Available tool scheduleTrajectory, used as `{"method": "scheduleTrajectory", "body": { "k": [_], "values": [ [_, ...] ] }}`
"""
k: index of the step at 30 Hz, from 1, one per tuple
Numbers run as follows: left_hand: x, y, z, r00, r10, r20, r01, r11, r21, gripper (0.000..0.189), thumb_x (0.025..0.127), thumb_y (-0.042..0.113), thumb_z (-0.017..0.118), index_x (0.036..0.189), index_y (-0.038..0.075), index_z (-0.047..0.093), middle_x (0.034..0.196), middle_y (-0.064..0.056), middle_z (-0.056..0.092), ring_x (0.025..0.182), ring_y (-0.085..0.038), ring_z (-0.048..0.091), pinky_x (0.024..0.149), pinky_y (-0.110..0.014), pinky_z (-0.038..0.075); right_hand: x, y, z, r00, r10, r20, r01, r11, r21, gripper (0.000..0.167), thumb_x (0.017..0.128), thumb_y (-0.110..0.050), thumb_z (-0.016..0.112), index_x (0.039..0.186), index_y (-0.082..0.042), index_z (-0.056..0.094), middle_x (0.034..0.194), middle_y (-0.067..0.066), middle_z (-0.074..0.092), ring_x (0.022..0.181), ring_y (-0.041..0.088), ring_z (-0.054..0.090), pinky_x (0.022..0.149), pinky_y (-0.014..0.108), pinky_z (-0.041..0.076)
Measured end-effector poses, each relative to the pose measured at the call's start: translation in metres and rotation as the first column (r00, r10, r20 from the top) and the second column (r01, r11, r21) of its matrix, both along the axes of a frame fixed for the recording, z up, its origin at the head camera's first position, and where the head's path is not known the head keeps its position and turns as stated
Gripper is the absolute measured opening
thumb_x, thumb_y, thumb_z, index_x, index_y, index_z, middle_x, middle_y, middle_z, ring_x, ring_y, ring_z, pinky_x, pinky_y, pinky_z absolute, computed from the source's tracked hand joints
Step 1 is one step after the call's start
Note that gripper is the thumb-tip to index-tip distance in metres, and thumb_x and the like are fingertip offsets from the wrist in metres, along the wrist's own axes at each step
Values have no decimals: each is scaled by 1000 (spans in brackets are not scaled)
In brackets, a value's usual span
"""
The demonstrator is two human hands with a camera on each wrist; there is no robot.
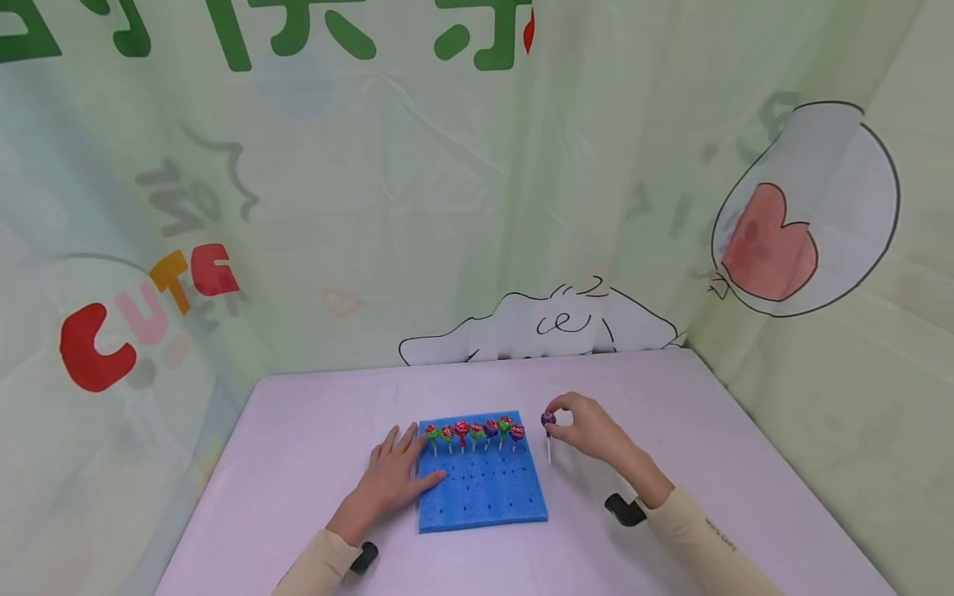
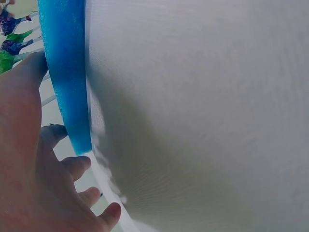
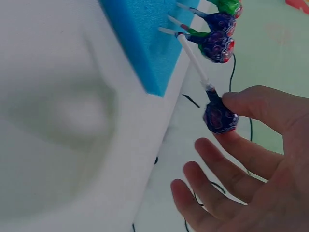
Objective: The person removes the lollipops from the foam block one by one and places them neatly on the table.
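Note:
A blue foam board (image 1: pixel 480 488) with rows of small holes lies on the table. Along its far edge stands a row of several wrapped lollipops (image 1: pixel 462 429), sticks down in the foam. My left hand (image 1: pixel 391 476) rests at the board's left side, fingers spread, the thumb over its surface. Just right of the board, my right hand (image 1: pixel 592 428) pinches a dark purple lollipop (image 3: pixel 219 113) by its wrapped head between thumb and index finger. Its white stick (image 1: pixel 549 451) points down, apart from the board. The other right fingers are loosely extended in the right wrist view.
The table (image 1: pixel 633 389) has a pale pinkish-white cover. Behind it and at both sides hang light curtains (image 1: pixel 447 207) with printed letters and drawings. A black wrist device (image 1: pixel 624 510) sits below the right wrist, another (image 1: pixel 364 558) by the left.

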State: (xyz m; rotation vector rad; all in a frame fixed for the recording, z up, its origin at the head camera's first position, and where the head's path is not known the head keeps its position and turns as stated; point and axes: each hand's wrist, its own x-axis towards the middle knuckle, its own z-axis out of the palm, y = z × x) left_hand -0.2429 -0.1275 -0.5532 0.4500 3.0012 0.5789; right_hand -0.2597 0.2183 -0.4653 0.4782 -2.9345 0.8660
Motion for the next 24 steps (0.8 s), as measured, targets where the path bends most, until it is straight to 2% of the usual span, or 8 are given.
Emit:
{"method": "scheduleTrajectory", "body": {
  "k": [3,7,16,24],
  "values": [
    [0,0,0,1000,-1,-3,1,1000,-2,84,90,69,56,152,14,44,165,-14,29,153,-46,17,118,-67,22,-4,4,-7,997,5,75,-4,1000,-1,17,89,-12,73,104,-3,72,112,16,70,114,42,62,95,56,52],
    [0,0,0,1000,1,-1,-1,1000,2,84,90,69,56,152,14,44,165,-14,30,153,-46,17,118,-67,22,-9,7,-18,991,-10,131,8,1000,20,17,89,-12,73,103,-3,72,112,16,69,107,36,63,90,52,55],
    [0,0,-3,1000,6,3,-6,1000,12,84,90,69,56,152,14,44,165,-14,30,153,-46,18,118,-68,22,-11,5,-36,985,-68,160,52,993,105,19,87,-12,75,103,-1,72,110,16,69,106,33,64,96,53,52],
    [-1,0,-3,1000,11,1,-11,1000,6,84,90,69,56,152,15,44,165,-14,30,153,-46,18,117,-67,22,-13,5,-39,983,-70,167,53,993,108,19,86,-9,75,102,2,72,103,15,69,87,23,60,82,45,56]
  ]
}}
